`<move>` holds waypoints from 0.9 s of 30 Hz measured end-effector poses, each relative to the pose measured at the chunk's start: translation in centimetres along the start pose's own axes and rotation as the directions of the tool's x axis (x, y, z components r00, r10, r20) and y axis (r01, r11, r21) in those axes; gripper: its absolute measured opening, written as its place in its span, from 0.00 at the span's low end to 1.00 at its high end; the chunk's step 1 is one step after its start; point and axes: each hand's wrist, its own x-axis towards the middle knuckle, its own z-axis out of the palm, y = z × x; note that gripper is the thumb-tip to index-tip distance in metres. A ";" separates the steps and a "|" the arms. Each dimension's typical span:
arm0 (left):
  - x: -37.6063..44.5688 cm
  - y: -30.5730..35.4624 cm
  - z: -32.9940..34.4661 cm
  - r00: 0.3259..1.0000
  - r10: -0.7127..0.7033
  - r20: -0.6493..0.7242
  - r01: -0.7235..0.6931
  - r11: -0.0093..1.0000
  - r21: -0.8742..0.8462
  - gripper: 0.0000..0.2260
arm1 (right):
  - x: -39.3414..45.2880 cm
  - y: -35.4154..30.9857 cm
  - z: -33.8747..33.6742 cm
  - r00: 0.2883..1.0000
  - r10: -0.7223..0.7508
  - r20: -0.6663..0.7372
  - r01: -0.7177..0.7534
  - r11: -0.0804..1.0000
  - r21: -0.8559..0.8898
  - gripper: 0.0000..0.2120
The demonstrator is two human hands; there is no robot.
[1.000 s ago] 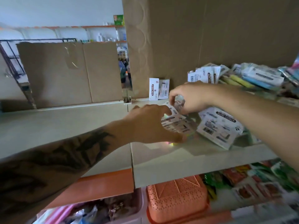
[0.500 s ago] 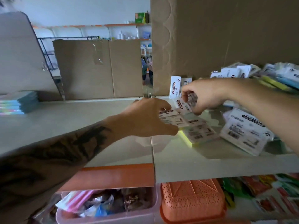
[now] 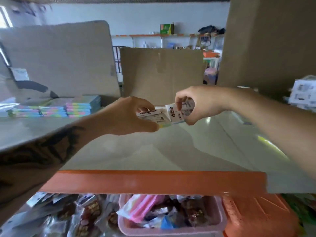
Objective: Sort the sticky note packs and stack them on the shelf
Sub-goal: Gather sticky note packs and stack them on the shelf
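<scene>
White packs: left hand (image 3: 126, 115) is gripping a sticky note pack (image 3: 153, 117) at frame centre, thumb beneath; pastel edges are showing.
Right hand (image 3: 196, 104): fingers are curling down, pinching a second pack (image 3: 177, 113) beside the first, above the shelf (image 3: 153, 151).
Forearms: both are reaching inward from the lower corners.
Writing: too blurred to read.
Stacked packs (image 3: 75, 108): sitting at left on the shelf.

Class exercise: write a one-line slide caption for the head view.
Above the shelf, left hand and right hand each grip sticky note packs.
</scene>
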 end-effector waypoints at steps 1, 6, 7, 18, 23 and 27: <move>-0.9 -2.3 -0.8 1.000 -0.003 -0.005 0.003 1.000 -0.007 0.28 | 1.1 -2.0 0.4 1.000 -0.011 0.004 0.011 1.000 0.008 0.20; -5.6 -13.2 -4.8 0.998 -0.051 0.025 0.050 0.997 0.066 0.28 | 7.3 -11.8 2.8 0.997 -0.070 0.036 0.067 0.994 0.086 0.18; -6.4 -15.2 -5.4 0.998 -0.058 0.030 0.055 0.995 0.080 0.30 | 8.4 -13.6 3.4 0.996 -0.080 0.043 0.076 0.992 0.097 0.17; -10.6 -28.0 -8.5 0.989 -0.047 0.137 0.048 0.999 -0.001 0.35 | 14.7 -24.7 7.1 0.982 -0.130 0.137 0.107 0.981 0.160 0.19; -10.9 -29.3 -8.7 0.986 -0.043 0.161 0.047 0.999 -0.026 0.33 | 15.6 -25.9 5.5 0.978 -0.117 0.172 0.101 0.990 0.095 0.21; -11.2 -29.3 -8.5 0.992 -0.041 0.120 0.047 0.998 -0.043 0.28 | 14.9 -25.5 5.5 0.972 -0.153 0.179 0.129 0.982 0.137 0.19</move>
